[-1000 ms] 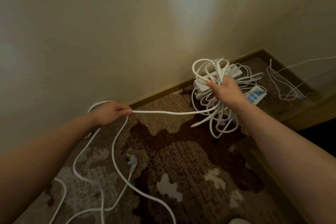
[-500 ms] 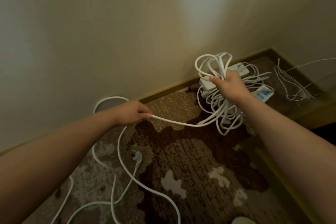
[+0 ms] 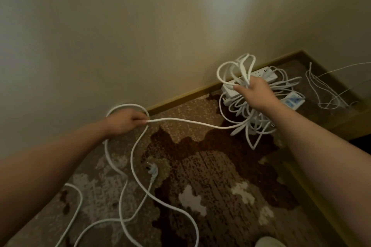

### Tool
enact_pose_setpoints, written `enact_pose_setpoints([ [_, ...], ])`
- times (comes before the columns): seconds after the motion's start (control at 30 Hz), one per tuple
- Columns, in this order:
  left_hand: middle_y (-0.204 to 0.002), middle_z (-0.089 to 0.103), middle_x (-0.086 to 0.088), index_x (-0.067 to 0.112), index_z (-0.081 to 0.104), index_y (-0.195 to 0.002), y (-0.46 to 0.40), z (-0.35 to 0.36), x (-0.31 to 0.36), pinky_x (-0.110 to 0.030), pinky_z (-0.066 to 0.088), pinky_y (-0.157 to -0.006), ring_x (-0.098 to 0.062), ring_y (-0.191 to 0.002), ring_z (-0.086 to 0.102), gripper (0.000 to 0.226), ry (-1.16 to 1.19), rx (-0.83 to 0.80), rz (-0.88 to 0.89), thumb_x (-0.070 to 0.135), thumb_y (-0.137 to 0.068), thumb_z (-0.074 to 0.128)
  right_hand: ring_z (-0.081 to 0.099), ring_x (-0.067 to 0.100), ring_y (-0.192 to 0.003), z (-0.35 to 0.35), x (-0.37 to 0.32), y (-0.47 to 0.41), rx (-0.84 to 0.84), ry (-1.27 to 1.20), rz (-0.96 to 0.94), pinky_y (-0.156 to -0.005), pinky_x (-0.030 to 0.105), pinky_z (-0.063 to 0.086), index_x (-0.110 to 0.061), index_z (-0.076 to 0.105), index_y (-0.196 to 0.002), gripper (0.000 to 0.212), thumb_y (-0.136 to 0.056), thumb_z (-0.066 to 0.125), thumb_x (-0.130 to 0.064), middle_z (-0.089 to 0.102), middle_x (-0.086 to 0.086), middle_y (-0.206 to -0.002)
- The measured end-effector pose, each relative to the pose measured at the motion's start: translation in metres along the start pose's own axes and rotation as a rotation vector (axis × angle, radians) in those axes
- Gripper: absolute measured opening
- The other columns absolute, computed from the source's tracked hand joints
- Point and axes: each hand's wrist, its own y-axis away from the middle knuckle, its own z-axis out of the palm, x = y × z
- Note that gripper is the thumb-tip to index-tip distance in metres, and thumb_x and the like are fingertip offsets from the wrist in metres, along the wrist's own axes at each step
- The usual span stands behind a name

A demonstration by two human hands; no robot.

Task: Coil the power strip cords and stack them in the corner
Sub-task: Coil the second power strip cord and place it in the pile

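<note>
1. Power strip cord (image 3: 190, 123), white: a span runs in the air from the left hand (image 3: 122, 121) rightward to the coil bundle (image 3: 244, 110) under the right hand (image 3: 256, 94).
2. Left hand, back up, above the carpet (image 3: 210, 176) near the wall. Fingers (image 3: 140, 120) narrow, pinched on the cord where the span begins.
3. Behind the left hand the cord arcs up in a loop against the wall (image 3: 120, 36), then drops to the floor.
4. Slack cord snakes over the carpet in several bends, crossing itself, and runs off the bottom edge of the view.
5. Plug (image 3: 153, 170), grey-white, lies on the carpet below the left hand, among the slack bends.
6. Right hand closed around the gathered loops of the coil bundle; some loops stand above the fist, more hang below it.
7. Bundle is held over the floor near the room corner, close to the baseboard (image 3: 180, 98).
8. Under and behind the bundle: a white power strip (image 3: 265, 73) against the baseboard, and a second strip with blue sockets (image 3: 293, 101) just right of the right wrist. Whether the hanging loops touch them, cannot tell.
9. Thin wire (image 3: 321, 90), loosely looped, lies further right in the corner, apart from the bundle.
10. Pale rounded object (image 3: 267, 242) at bottom edge, cut off; not identifiable.
</note>
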Motion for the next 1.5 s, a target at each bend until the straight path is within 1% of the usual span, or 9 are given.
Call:
enact_pose_setpoints([
  [0.13,-0.112,0.069,0.005,0.023,0.068,-0.111,-0.018,0.002,0.071,-0.022,0.041,-0.08,-0.011,-0.101,0.061,0.023,-0.085,-0.034,0.272,0.028,-0.094,0.054,0.051,0.002,-0.043,0.009,-0.027,0.003,-0.224,-0.146,-0.027,-0.05,0.024,0.04,-0.025,0.062,-0.077,0.018,-0.094,0.067,-0.03,0.058,-0.009,-0.06],
  [0.37,-0.111,0.069,0.006,0.029,0.066,-0.114,-0.033,-0.002,0.143,-0.035,0.048,-0.087,-0.014,-0.099,0.061,0.025,-0.192,-0.039,0.485,0.03,-0.094,0.051,0.047,0.011,-0.043,0.017,-0.046,0.014,-0.433,-0.337,-0.176,-0.047,0.022,0.042,-0.013,0.065,-0.072,0.027,-0.097,0.062,-0.023,0.066,-0.004,-0.059],
  [0.5,-0.099,0.069,0.002,0.028,0.067,-0.109,-0.036,0.0,0.146,-0.033,0.048,-0.081,-0.016,-0.091,0.062,0.022,-0.124,-0.001,0.45,0.029,-0.094,0.051,0.049,0.018,-0.049,0.017,-0.047,0.018,-0.479,-0.377,-0.156,-0.052,0.024,0.044,-0.005,0.069,-0.084,0.024,-0.099,0.059,-0.02,0.07,0.01,-0.069],
  [0.73,-0.066,0.055,0.009,0.03,0.06,-0.084,-0.039,0.004,0.139,-0.038,0.046,-0.061,-0.01,-0.063,0.053,0.017,-0.069,0.221,0.33,0.037,-0.094,0.048,0.052,0.003,-0.047,0.021,-0.045,0.021,-0.449,-0.305,-0.115,-0.05,0.014,0.041,-0.018,0.064,-0.074,0.027,-0.1,0.059,-0.026,0.059,-0.006,-0.052],
  [0.93,-0.064,0.058,0.007,0.029,0.06,-0.074,-0.046,0.005,0.13,-0.033,0.041,-0.057,-0.013,-0.063,0.055,0.021,0.072,0.395,0.158,0.042,-0.09,0.055,0.057,0.018,-0.054,0.023,-0.044,0.02,-0.391,-0.28,-0.081,-0.06,0.033,0.048,-0.002,0.068,-0.09,0.035,-0.099,0.058,-0.034,0.063,0.003,-0.056],
  [1.03,-0.065,0.058,0.007,0.027,0.061,-0.077,-0.05,0.005,0.128,-0.034,0.043,-0.059,-0.015,-0.065,0.055,0.02,0.07,0.468,0.107,0.041,-0.09,0.055,0.06,0.022,-0.05,0.026,-0.045,0.022,-0.399,-0.337,-0.079,-0.062,0.038,0.055,-0.011,0.066,-0.079,0.036,-0.101,0.054,-0.037,0.062,0.005,-0.053],
  [1.23,-0.06,0.052,0.007,0.022,0.059,-0.077,-0.057,0.002,0.121,-0.03,0.034,-0.051,-0.014,-0.06,0.051,0.026,0.075,0.589,0.015,0.046,-0.087,0.058,0.057,0.018,-0.043,0.026,-0.049,0.025,-0.42,-0.361,-0.068,-0.051,0.025,0.053,-0.027,0.068,-0.065,0.044,-0.091,0.056,-0.06,0.062,0.002,-0.052],
  [1.37,-0.061,0.053,0.008,0.024,0.054,-0.072,-0.062,-0.001,0.119,-0.027,0.029,-0.048,-0.009,-0.06,0.05,0.029,0.055,0.637,-0.03,0.05,-0.083,0.06,0.059,0.019,-0.047,0.033,-0.044,0.026,-0.526,-0.334,-0.06,-0.052,0.03,0.053,-0.014,0.067,-0.086,0.026,-0.086,0.073,-0.04,0.064,0.004,-0.058],
  [1.5,-0.067,0.054,0.007,0.022,0.051,-0.076,-0.068,0.003,0.111,-0.028,0.032,-0.05,-0.009,-0.063,0.05,0.03,0.148,0.592,-0.09,0.049,-0.081,0.064,0.061,0.017,-0.053,0.037,-0.042,0.023,-0.55,-0.209,-0.074,-0.054,0.032,0.054,-0.019,0.063,-0.095,0.009,-0.091,0.069,-0.024,0.068,-0.001,-0.065],
])
